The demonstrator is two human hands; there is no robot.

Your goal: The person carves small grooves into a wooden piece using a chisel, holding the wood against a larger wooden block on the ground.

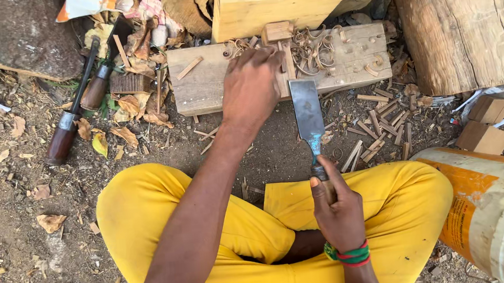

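Seated cross-legged on the ground, we pin a thin stick (286,61) to the plank (199,83) with our left hand (252,87), fingers pressed down to steady it. Our right hand (336,209) grips the chisel (309,116) by its handle, blade edge meeting the stick. Logs (464,23) crowd the plank's far edge; bare dirt lies open between knees and plank.

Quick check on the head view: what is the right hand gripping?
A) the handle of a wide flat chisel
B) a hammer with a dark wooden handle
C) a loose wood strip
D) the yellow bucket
A: the right hand is closed around the handle of the wide flat chisel, its blade reaching up to the wooden board, where the left hand steadies a thin wood strip.
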